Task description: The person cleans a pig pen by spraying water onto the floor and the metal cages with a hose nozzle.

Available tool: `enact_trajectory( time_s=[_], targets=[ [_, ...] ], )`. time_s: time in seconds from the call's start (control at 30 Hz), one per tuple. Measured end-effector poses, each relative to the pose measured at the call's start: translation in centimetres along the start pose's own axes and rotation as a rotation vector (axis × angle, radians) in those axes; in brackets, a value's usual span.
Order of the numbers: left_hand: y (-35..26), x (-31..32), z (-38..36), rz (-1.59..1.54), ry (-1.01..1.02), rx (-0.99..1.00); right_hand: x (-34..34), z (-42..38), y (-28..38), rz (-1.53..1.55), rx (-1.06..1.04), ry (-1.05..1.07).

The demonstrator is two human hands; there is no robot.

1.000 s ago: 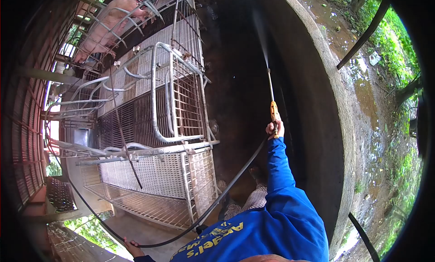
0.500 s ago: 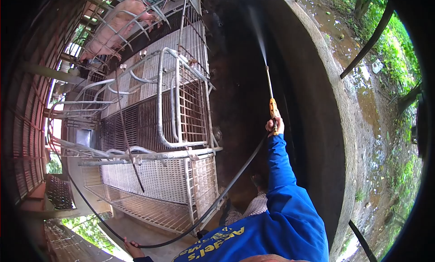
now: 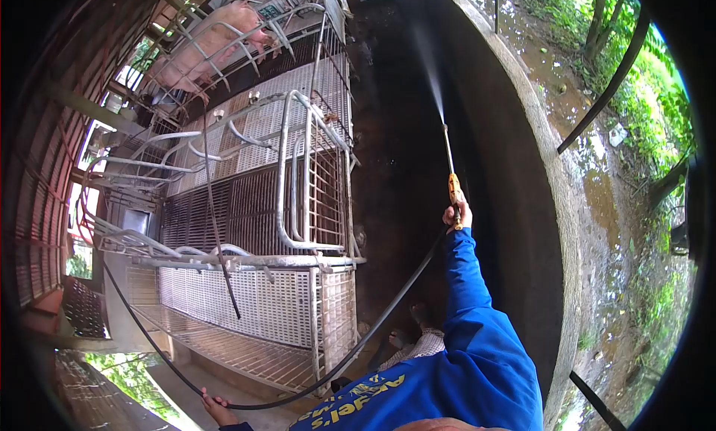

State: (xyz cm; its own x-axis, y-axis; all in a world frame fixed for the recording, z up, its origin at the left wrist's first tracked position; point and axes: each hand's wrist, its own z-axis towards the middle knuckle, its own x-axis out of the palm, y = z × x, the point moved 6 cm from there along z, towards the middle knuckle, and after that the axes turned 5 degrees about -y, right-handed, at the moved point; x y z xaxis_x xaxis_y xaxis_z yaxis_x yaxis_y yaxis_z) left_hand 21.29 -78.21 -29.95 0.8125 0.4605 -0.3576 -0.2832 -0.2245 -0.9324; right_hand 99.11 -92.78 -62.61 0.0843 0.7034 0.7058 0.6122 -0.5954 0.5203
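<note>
My right hand (image 3: 458, 212), at the end of an outstretched blue sleeve, is closed round the grip of a yellow spray gun (image 3: 454, 188). From its thin metal lance (image 3: 447, 148) a white fan of water (image 3: 430, 69) shoots forward along the dark floor. A black hose (image 3: 388, 304) runs from the gun, past my body, to the lower left. There my left hand (image 3: 217, 409) has its fingers curled at the hose; the hose passes by the palm.
On the left stand metal-railed pens (image 3: 294, 170) with slatted floors, a pig (image 3: 212, 47) farther back. A low concrete wall (image 3: 548, 159) curves along the right of the wet walkway (image 3: 395, 192). Beyond it lie muddy ground and greenery. My bare feet (image 3: 421, 315) show below.
The view has shifted slightly, so the pens and pig sit lower and to the right. My right hand and the spray gun appear a little lower; water still sprays.
</note>
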Motion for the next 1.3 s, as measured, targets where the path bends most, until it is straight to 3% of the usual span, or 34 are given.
enact_trajectory(
  time_s=[0.5, 0.63, 0.73, 0.83, 1.1, 1.3],
  targets=[
    [1.5, -0.8, 0.8, -0.03, 0.012, 0.023, -1.3, -5.2, 0.3, -0.178, 0.0, -0.058],
    [0.7, 0.1, 0.3, 0.051, -0.036, 0.022, -3.3, -2.2, -0.8, -0.236, -0.039, 0.006],
    [1.8, 0.5, 1.0, 0.034, -0.045, 0.027, -2.5, -0.6, -0.6, -0.186, -0.027, -0.061],
    [-4.3, 6.0, -4.7, 0.005, -0.176, -0.019, -2.2, 2.8, -0.6, -0.166, -0.03, -0.09],
    [-4.4, 8.7, -4.8, 0.037, -0.181, -0.014, 1.2, 11.0, 1.2, -0.203, 0.002, 0.015],
    [-5.7, 11.4, -5.7, 0.058, -0.202, -0.021, 2.4, 14.3, 1.9, -0.16, 0.024, -0.027]
  ],
)
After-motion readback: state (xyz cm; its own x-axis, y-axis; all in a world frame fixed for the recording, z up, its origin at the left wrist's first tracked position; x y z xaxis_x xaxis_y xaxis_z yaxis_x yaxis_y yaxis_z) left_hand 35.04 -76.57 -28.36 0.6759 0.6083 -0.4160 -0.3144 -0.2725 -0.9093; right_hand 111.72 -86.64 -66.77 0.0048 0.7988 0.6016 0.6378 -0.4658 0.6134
